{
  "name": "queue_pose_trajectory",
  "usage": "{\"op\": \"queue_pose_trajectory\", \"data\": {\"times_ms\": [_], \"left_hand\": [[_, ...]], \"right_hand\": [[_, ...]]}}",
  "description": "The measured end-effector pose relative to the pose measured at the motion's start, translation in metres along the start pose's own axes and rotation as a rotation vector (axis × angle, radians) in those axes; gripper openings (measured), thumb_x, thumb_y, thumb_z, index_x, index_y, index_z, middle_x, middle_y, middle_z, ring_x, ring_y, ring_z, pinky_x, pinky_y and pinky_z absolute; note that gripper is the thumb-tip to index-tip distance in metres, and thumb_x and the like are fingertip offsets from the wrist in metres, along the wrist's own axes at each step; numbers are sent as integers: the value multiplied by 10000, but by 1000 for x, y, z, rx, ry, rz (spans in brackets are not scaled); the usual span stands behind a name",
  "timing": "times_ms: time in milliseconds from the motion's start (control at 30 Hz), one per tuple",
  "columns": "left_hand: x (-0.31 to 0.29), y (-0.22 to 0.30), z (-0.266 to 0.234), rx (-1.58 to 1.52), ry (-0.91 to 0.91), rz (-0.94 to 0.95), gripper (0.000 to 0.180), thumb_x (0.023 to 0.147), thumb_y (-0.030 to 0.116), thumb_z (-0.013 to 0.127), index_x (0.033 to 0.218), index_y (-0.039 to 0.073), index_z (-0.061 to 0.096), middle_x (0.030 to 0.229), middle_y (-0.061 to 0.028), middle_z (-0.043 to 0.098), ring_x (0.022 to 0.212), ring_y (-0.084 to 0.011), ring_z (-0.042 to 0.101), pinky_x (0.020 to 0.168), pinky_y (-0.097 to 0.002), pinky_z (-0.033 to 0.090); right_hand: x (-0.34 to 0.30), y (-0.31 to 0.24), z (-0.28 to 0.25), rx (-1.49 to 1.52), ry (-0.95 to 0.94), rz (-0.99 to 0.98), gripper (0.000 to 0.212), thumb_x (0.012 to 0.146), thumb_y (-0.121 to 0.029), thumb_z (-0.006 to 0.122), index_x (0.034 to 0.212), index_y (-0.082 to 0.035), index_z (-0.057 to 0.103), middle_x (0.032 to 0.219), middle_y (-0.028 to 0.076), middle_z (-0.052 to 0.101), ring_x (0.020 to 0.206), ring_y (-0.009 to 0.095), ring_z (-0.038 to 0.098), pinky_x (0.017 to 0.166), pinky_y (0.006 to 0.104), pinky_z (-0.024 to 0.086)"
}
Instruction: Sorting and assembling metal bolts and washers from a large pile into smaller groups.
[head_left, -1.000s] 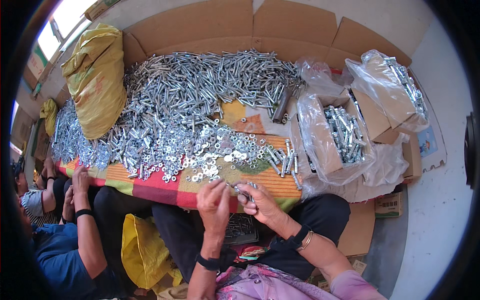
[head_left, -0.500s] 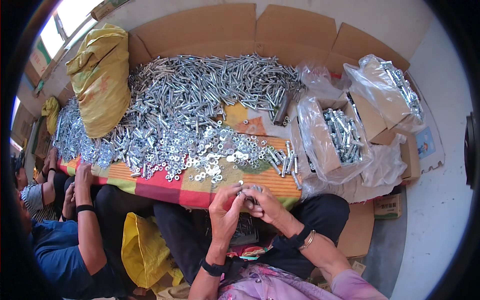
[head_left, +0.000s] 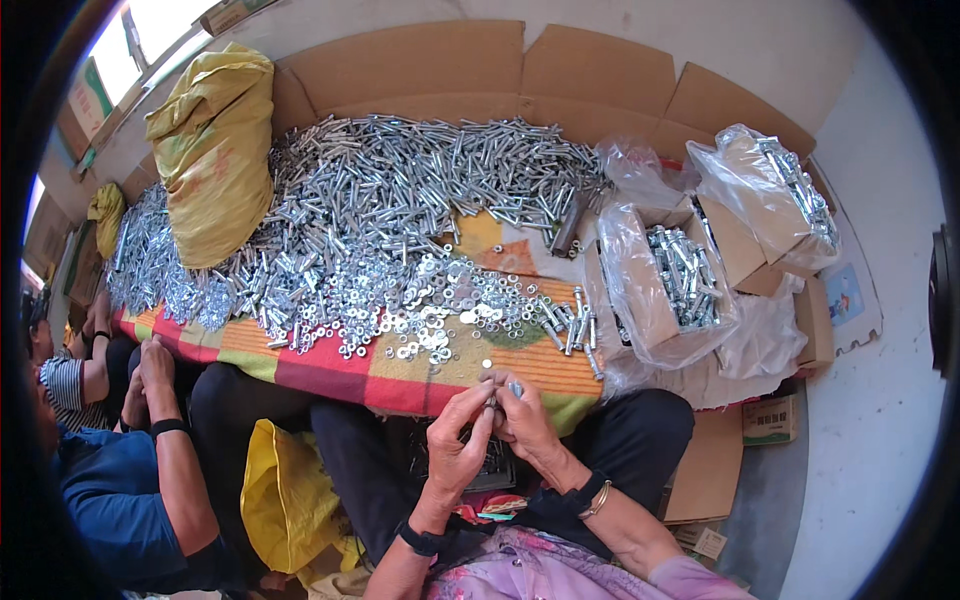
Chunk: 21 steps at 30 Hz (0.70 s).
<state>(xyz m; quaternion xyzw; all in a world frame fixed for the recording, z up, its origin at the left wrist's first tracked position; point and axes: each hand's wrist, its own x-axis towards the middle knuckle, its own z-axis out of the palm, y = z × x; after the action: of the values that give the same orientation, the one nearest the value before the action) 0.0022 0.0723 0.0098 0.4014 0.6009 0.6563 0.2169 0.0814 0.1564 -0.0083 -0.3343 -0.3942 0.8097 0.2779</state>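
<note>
Above the cloth's front edge, my left hand (head_left: 459, 436) and my right hand (head_left: 530, 428) meet with fingers closed. A small silver metal bolt (head_left: 516, 388) shows at the right fingertips, partly hidden. The left thumb and fingers pinch against a small metal piece beside it, mostly covered. Just beyond the fingers lie many loose washers and nuts (head_left: 432, 322) on the checked cloth (head_left: 400, 388). Behind them spreads a large heap of silver bolts (head_left: 400, 170). A few assembled bolts (head_left: 578, 325) lie together to the right.
On the right, a plastic-lined cardboard box (head_left: 655, 300) holds assembled bolts; another bolt-filled box (head_left: 760, 205) is behind it. A yellow sack (head_left: 215, 160) rests on the heap at left. A co-worker in blue (head_left: 130, 500) sits at left. Cardboard panels (head_left: 420, 70) line the back.
My hands have shifted slightly, and the right fingers have become more upright around the bolt. The view has tilted a little. The co-worker's hands have moved slightly.
</note>
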Motion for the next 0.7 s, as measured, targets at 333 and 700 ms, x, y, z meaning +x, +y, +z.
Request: {"op": "queue_pose_trajectory", "data": {"times_ms": [333,700], "left_hand": [[-17,-14,-39,135,-33,19,295,907,94,458,1153,-44,547,1104,-139,610,1023,-208,578,906,-311,425],[59,-38,-121,158,409,-111,285,958,170,458,945,-65,618,822,-82,648,783,-126,594,741,-269,468]], "right_hand": [[-43,-4,33,371,-274,347,121,905,-156,447,941,-58,506,501,-21,398,335,41,271,306,196,201],[-32,-49,11,-754,-251,-329,208,919,-192,506,1037,-21,525,708,121,638,607,226,645,522,338,477]]}}
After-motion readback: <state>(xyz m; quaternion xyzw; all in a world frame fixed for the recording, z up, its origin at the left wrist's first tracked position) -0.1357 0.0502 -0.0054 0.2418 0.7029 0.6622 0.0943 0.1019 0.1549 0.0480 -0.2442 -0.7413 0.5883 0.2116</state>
